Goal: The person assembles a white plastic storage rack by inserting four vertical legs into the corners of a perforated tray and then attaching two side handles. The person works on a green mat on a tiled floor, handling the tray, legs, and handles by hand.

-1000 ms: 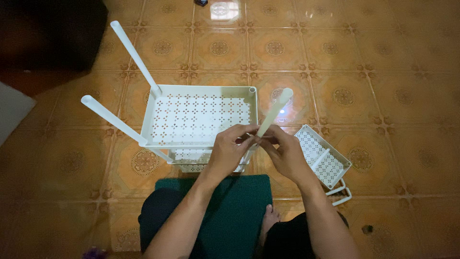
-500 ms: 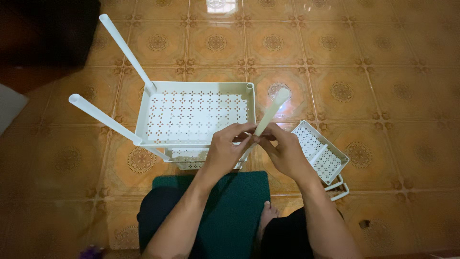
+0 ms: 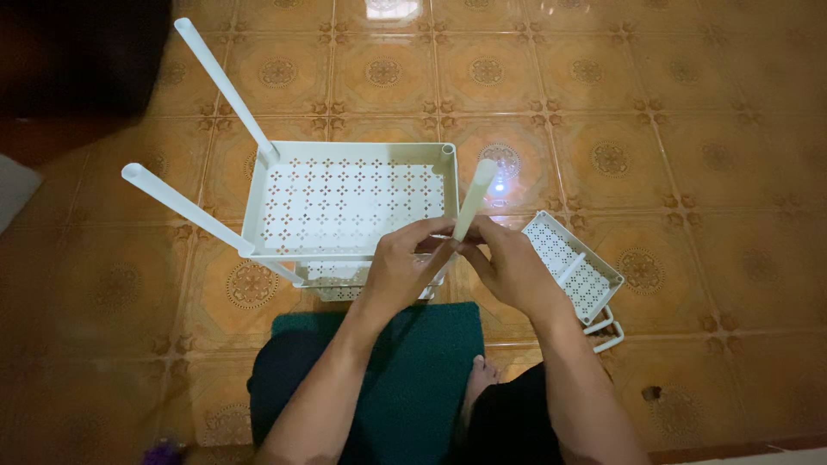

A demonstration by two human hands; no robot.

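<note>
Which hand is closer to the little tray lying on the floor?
Right. The right hand grips the pole just beside the small tray; the left hand is further off, on the pole's other side.

The hands (image 3: 457, 263) hide the white tube's (image 3: 472, 200) lower end and the tray's (image 3: 345, 202) near corner.

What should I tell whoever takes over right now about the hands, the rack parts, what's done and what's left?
Left hand and right hand both grip the lower end of a white tube at the near right corner of the perforated white tray, which stands on the tiled floor.
Done: two tubes stand in the tray's left corners, the far one and the near one.
Left: this tube looks not yet seated; the far right corner socket is empty.
A second tray lies on the floor to the right.
</note>
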